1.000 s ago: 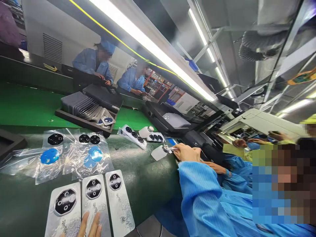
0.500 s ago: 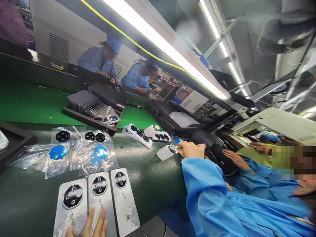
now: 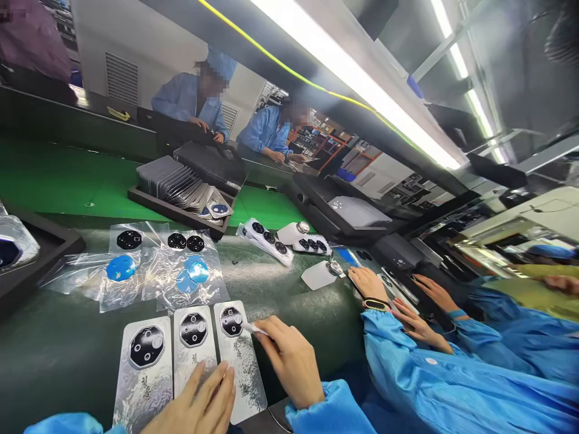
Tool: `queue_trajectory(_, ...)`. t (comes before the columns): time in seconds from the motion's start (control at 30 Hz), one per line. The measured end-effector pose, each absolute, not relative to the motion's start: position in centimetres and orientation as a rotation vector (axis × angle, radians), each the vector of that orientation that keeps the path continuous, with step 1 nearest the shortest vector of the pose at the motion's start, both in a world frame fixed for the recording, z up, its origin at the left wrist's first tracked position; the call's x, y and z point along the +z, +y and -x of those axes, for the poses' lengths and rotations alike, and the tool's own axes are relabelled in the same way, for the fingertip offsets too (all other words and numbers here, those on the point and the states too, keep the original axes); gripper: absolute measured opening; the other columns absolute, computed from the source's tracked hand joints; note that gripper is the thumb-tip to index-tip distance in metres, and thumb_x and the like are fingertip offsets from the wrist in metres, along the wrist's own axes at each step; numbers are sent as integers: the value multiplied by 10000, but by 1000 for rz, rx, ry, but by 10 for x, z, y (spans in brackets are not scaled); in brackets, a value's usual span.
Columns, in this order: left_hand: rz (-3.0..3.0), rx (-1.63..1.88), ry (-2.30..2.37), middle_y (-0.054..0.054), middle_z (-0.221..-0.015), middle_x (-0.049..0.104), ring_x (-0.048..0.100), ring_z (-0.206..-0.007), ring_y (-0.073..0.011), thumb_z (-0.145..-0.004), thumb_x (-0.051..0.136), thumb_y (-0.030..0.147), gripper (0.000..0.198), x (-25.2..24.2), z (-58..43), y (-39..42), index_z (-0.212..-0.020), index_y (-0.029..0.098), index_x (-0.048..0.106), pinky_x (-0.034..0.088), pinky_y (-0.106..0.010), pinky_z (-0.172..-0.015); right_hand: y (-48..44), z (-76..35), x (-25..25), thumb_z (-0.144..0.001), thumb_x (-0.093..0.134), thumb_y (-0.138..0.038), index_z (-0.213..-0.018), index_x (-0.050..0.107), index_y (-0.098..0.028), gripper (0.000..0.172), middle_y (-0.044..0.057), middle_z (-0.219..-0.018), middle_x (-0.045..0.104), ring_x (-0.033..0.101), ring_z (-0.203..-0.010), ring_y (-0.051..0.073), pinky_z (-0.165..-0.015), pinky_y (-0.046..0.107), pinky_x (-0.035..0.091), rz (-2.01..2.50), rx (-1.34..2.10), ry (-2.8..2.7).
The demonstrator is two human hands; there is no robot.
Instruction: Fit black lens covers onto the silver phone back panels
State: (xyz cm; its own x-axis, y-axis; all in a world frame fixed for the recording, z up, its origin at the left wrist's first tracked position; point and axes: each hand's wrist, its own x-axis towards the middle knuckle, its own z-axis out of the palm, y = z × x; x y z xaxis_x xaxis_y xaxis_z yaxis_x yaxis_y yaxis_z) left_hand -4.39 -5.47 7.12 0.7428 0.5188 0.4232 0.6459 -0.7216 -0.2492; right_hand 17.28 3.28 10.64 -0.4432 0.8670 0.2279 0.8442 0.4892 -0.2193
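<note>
Three silver phone back covers lie side by side on the dark bench: the left cover (image 3: 140, 383), the middle cover (image 3: 194, 348) and the right cover (image 3: 246, 377). Each carries a black octagonal camera plate near its top. My left hand (image 3: 199, 398) rests with spread fingers over the lower parts of the middle and right covers. Pinched in my right hand (image 3: 292, 358) is a thin white piece (image 3: 254, 328), its kind unclear. Its tip reaches the edge of the right cover's camera plate. A white bottle with a metal cap (image 3: 320, 275) stands beyond my right hand.
Clear film (image 3: 149, 289) with black and blue discs lies behind the covers. A dark tray (image 3: 176, 211) of stacked grey plates sits on the green belt (image 3: 90, 175). Another white bottle (image 3: 292, 233) stands farther back. At right, a co-worker's banded hand (image 3: 368, 286) works close by.
My right hand has come back from the capped bottle to the right cover, with the white piece. My left hand has shifted right. The view has shifted, and a co-worker's hand now shows near the bottle.
</note>
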Motion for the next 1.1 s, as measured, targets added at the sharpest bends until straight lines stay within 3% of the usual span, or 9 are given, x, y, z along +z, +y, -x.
queue_trajectory(0.07,2674,-466,-855,-78,-1309,604,530,-1202,-235,-956,444,314,393,73,44,-46,-1272,125,583,370,-389,-991,28,-168,101,-1014,373,-252,-978,659,-253,288,-10,-855,689,580,-671,140,-627,274,355,1424,83,-2448)
queue_trajectory(0.17,2805,-409,-906,-136,-1418,498,433,-1302,-276,-923,511,476,596,64,45,-43,-1352,64,489,292,-406,-1072,30,-169,101,-1014,373,-215,-997,652,-246,281,-12,-834,671,553,-667,146,-634,284,324,1407,42,-2476)
queue_trajectory(0.27,2860,-373,-912,-164,-1446,458,408,-1327,-300,-890,569,488,682,54,46,-45,-1382,34,439,273,-421,-1099,33,-168,102,-1018,364,-199,-990,643,-237,283,-7,-818,656,543,-679,152,-641,293,298,1385,-14,-2510)
queue_trajectory(0.53,2868,-326,-877,-151,-1445,469,432,-1319,-292,-914,533,481,641,57,48,-43,-1379,48,449,312,-412,-1088,34,-161,104,-1023,365,-209,-933,622,-221,272,5,-780,633,529,-678,155,-636,315,264,1354,-170,-2606)
queue_trajectory(0.67,2895,-267,-860,-168,-1443,467,450,-1308,-305,-896,569,389,613,57,47,-42,-1384,40,441,338,-423,-1070,33,-161,104,-1020,369,-200,-929,616,-222,264,3,-781,630,518,-675,159,-635,320,258,1368,-199,-2611)
queue_trajectory(0.83,2865,-370,-836,-141,-1389,534,492,-1273,-267,-956,456,260,445,63,47,-38,-1354,63,489,367,-393,-1030,33,-160,102,-1016,383,-200,-924,614,-228,251,-1,-778,630,510,-668,159,-633,321,254,1367,-209,-2619)
queue_trajectory(1.1,2593,-543,-712,-32,-1249,654,604,-1130,-194,-988,472,274,299,53,50,-27,-1231,159,603,436,-316,-946,34,-158,98,-967,467,-139,-911,603,-233,174,-12,-795,635,527,-671,163,-635,312,271,1370,-204,-2563)
